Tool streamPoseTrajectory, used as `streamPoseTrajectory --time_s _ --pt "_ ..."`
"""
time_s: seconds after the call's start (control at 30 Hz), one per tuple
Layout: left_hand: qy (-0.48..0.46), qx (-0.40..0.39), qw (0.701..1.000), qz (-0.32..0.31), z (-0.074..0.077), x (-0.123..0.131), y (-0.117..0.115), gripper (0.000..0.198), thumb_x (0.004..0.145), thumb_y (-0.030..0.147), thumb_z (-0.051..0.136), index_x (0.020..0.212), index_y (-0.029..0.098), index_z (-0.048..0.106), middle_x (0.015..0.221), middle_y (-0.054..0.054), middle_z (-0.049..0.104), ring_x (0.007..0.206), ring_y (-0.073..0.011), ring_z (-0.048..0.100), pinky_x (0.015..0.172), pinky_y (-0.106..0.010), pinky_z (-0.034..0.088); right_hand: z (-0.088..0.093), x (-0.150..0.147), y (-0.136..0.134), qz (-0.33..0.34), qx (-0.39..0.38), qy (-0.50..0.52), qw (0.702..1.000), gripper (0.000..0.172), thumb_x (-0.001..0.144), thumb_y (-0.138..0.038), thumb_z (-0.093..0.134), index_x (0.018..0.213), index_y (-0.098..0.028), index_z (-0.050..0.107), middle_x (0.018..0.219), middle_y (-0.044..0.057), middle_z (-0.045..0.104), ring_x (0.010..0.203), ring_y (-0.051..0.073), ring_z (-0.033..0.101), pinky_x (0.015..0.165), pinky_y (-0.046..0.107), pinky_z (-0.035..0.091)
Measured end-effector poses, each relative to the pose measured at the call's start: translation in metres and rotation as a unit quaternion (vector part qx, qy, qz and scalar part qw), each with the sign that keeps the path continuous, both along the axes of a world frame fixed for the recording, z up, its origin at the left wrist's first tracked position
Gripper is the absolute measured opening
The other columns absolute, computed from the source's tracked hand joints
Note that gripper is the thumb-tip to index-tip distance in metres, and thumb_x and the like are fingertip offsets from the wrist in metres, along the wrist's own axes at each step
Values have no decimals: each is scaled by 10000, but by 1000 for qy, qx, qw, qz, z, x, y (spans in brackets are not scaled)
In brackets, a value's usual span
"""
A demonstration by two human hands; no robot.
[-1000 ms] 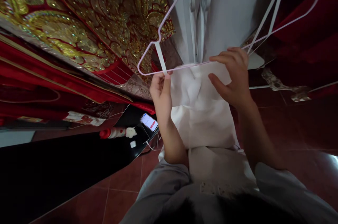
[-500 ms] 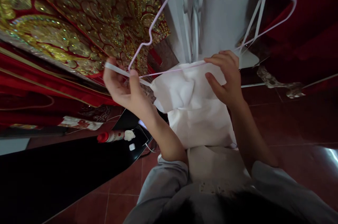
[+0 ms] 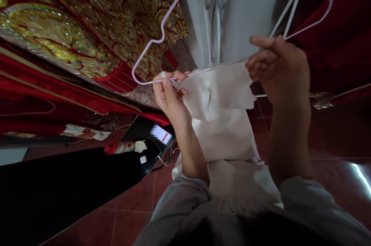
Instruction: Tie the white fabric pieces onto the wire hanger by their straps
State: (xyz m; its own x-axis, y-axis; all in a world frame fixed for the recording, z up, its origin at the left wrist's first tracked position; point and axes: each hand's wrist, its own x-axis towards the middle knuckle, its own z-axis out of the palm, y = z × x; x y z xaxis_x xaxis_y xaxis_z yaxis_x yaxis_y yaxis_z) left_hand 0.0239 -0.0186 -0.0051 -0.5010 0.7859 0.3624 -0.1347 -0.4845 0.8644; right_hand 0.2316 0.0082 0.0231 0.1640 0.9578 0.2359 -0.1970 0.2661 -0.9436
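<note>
A pale pink wire hanger (image 3: 150, 41) is held up in front of me, with a white garment (image 3: 223, 118) draped below its bottom bar. My left hand (image 3: 169, 97) is closed, pinching a white strap of the garment right at the hanger's left lower corner. My right hand (image 3: 278, 66) is closed around the hanger's bottom bar and the garment's top edge near the right side, where two white straps (image 3: 285, 16) run up over the hanger's right shoulder.
Red and gold embroidered dresses (image 3: 87, 25) hang at the left. A black table (image 3: 58, 188) below holds a phone (image 3: 161, 134), a red-capped bottle (image 3: 121, 147) and small white items. Dark red fabric (image 3: 342, 45) hangs at the right over a reddish tiled floor (image 3: 333, 141).
My left hand had pulled the strap out to the left, then came back to the hanger's left corner with it. My right hand rose along the bar toward the right shoulder.
</note>
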Motion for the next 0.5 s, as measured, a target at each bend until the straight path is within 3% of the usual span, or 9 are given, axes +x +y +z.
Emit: streamPoseTrajectory --time_s 0.07,0.13,0.2,0.23,0.37,0.43,0.5 --pt "-7 -11 1000 1 2 1 -1 250 1041 515 569 1008 267 557 915 -54 679 976 -224 746 501 -249 400 8 5 3 -12 17 -31 999 294 794 -474 733 855 -186 722 587 33 635 401 125 437 384 303 264" --pt "-9 -28 1000 4 4 3 -3 176 1067 432 521 996 275 559 913 -58 683 980 -213 743 488 -257 389 10 7 8 -115 73 -31 990 153 784 -328 741 876 -237 659 582 -19 616 400 103 410 395 276 214" --pt "-8 -36 999 6 6 4 -5 141 1071 376 490 990 283 559 918 -61 690 981 -209 740 483 -269 383 5 10 12 -219 102 -27 970 211 778 -278 744 930 -272 598 567 -64 579 402 92 377 402 259 178" --pt "-6 -36 999 5 6 3 -5 132 1064 377 494 991 287 556 921 -61 692 982 -211 738 482 -274 380 1 12 13 -235 96 -36 967 229 777 -284 762 942 -270 604 552 -71 556 399 87 360 399 258 157" --pt "-2 -14 1000 -21 0 -3 -2 158 1026 449 564 1003 294 546 924 -54 693 955 -218 738 469 -277 361 -10 17 12 -159 64 -93 981 264 739 -392 888 779 -211 701 538 -42 516 402 61 369 391 261 176" --pt "-10 5 999 -37 -5 -7 2 170 1020 453 585 1014 287 550 911 -53 693 930 -209 746 452 -261 343 -7 20 11 -130 79 -111 982 309 759 -477 883 806 -218 722 598 -21 580 451 78 462 412 255 289" --pt "-21 25 998 -45 -9 -11 5 208 1014 475 607 1022 274 555 891 -47 692 906 -200 750 439 -234 334 2 24 14 -88 82 -128 985 354 808 -549 835 968 -249 738 702 1 659 556 120 587 484 274 444"
